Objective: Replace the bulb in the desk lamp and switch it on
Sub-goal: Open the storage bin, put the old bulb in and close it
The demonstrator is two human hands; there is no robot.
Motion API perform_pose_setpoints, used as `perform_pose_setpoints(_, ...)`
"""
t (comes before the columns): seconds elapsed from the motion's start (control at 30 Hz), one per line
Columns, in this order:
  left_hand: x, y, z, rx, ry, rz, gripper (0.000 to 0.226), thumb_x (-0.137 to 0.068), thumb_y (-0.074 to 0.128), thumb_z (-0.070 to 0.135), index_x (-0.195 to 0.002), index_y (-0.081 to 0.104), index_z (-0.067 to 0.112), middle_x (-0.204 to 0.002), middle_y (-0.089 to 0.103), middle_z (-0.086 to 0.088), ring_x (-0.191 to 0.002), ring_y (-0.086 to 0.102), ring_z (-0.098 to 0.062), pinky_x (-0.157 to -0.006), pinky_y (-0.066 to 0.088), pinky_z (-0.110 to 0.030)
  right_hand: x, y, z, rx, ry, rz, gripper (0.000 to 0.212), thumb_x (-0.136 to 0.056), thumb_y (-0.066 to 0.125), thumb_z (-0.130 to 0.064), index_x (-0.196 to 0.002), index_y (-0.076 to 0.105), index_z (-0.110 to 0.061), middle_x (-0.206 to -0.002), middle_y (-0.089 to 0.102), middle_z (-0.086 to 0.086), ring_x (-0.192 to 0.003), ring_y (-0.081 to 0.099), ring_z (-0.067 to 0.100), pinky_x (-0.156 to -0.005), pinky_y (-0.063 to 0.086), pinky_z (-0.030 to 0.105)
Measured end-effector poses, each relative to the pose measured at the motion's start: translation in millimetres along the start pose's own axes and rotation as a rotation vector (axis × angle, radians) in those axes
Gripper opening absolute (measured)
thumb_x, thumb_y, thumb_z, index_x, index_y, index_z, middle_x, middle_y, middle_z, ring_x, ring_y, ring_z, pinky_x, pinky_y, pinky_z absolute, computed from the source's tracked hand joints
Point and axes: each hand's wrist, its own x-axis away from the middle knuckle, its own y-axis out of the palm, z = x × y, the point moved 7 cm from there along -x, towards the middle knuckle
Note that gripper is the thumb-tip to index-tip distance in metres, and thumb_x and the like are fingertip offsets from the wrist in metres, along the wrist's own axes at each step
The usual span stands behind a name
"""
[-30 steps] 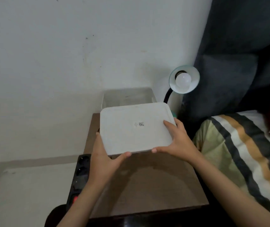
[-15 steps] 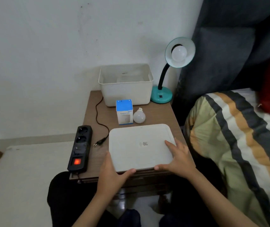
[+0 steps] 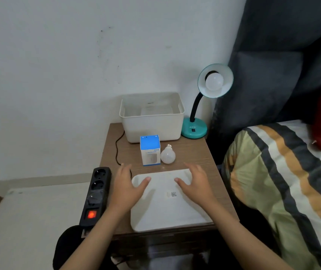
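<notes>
A teal desk lamp (image 3: 194,129) stands at the back right of the brown bedside table (image 3: 198,152), its shade tilted toward me with a white bulb (image 3: 214,81) screwed in. A loose white bulb (image 3: 168,155) lies mid-table beside a blue and white bulb box (image 3: 150,150). A flat white lid (image 3: 167,207) lies on the table's near part. My left hand (image 3: 128,186) and right hand (image 3: 195,184) hover open over the lid's far corners, holding nothing.
A white plastic bin (image 3: 152,129) stands open at the back of the table. A black power strip (image 3: 97,193) with a lit red switch lies at the left edge, a black cord (image 3: 116,149) beside it. A striped bed (image 3: 284,182) is on the right.
My hands carried the white lid down off the bin, laid it on the near part of the table and let go. Both hands now hover open above it.
</notes>
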Motion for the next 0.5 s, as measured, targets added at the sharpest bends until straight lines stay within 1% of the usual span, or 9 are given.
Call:
perform_pose_setpoints(0.03,-13,-7,8,0.014,0.015,0.029,0.073,-0.076,0.07,0.044,-0.131,0.042,0.005,-0.143,0.038,-0.017,-0.135,0.03,-0.027,-0.11,0.029,-0.041,-12,2,-7,-0.039,0.0,0.017,0.059,-0.079,0.071,-0.032,-0.131,0.048,-0.016,-0.126,0.051,0.006,-0.117,0.047,0.02,-0.092,0.033,0.021)
perform_pose_setpoints(0.1,-39,-19,24,0.047,0.04,0.084,0.069,-0.079,0.069,0.038,-0.132,0.041,0.005,-0.143,0.038,-0.016,-0.135,0.03,-0.026,-0.109,0.028,-0.037,-36,10,-17,-0.063,0.004,0.016,0.054,-0.079,0.07,-0.027,-0.128,0.05,-0.016,-0.119,0.054,0.006,-0.111,0.052,0.02,-0.082,0.034,0.019)
perform_pose_setpoints(0.13,-50,-25,32,0.069,0.034,0.108,0.065,-0.08,0.069,0.035,-0.131,0.042,0.006,-0.142,0.038,-0.015,-0.135,0.03,-0.025,-0.107,0.026,-0.033,-47,16,-19,-0.058,0.008,-0.002,0.054,-0.079,0.071,-0.026,-0.128,0.05,-0.017,-0.118,0.054,0.007,-0.109,0.053,0.021,-0.081,0.035,0.021)
perform_pose_setpoints(0.2,-76,-33,41,0.11,0.022,0.144,0.058,-0.082,0.068,0.03,-0.129,0.043,0.007,-0.139,0.04,-0.015,-0.133,0.032,-0.025,-0.102,0.026,-0.028,-66,29,-18,-0.05,0.034,-0.054,0.06,-0.077,0.072,-0.026,-0.132,0.047,-0.022,-0.117,0.051,0.007,-0.108,0.053,0.023,-0.086,0.042,0.028)
perform_pose_setpoints(0.23,-90,-35,43,0.121,0.019,0.151,0.059,-0.082,0.067,0.03,-0.129,0.042,0.006,-0.138,0.041,-0.016,-0.132,0.033,-0.026,-0.103,0.027,-0.028,-74,36,-16,-0.037,0.042,-0.078,0.063,-0.076,0.072,-0.026,-0.133,0.045,-0.025,-0.117,0.048,0.007,-0.107,0.053,0.023,-0.089,0.044,0.031)
perform_pose_setpoints(0.3,-116,-35,43,0.119,0.005,0.152,0.068,-0.081,0.065,0.039,-0.134,0.036,0.007,-0.14,0.038,-0.018,-0.133,0.031,-0.028,-0.11,0.029,-0.041,-85,47,-12,-0.006,0.038,-0.113,0.066,-0.076,0.072,-0.027,-0.135,0.043,-0.03,-0.117,0.044,0.005,-0.106,0.053,0.022,-0.091,0.044,0.03)
perform_pose_setpoints(0.37,-137,-32,39,0.125,-0.027,0.154,0.075,-0.078,0.063,0.048,-0.136,0.032,0.011,-0.141,0.036,-0.018,-0.133,0.031,-0.03,-0.108,0.033,-0.049,-91,54,-6,-0.011,0.029,-0.112,0.063,-0.077,0.071,-0.026,-0.134,0.044,-0.033,-0.115,0.045,0.004,-0.104,0.054,0.021,-0.089,0.044,0.027)
perform_pose_setpoints(0.43,-153,-29,38,0.125,-0.054,0.174,0.079,-0.079,0.063,0.05,-0.137,0.03,0.008,-0.141,0.036,-0.02,-0.132,0.033,-0.032,-0.108,0.033,-0.049,-95,53,-2,-0.056,0.021,-0.07,0.059,-0.077,0.071,-0.024,-0.13,0.048,-0.031,-0.112,0.049,0.003,-0.101,0.056,0.021,-0.085,0.043,0.024)
perform_pose_setpoints(0.5,-165,-27,42,0.099,-0.058,0.204,0.082,-0.081,0.062,0.049,-0.139,0.027,0.003,-0.142,0.035,-0.022,-0.132,0.033,-0.034,-0.109,0.031,-0.045,-97,41,-2,-0.107,-0.022,0.024,0.054,-0.073,0.074,-0.024,-0.123,0.055,-0.025,-0.106,0.055,0.0,-0.093,0.057,0.015,-0.08,0.043,0.021)
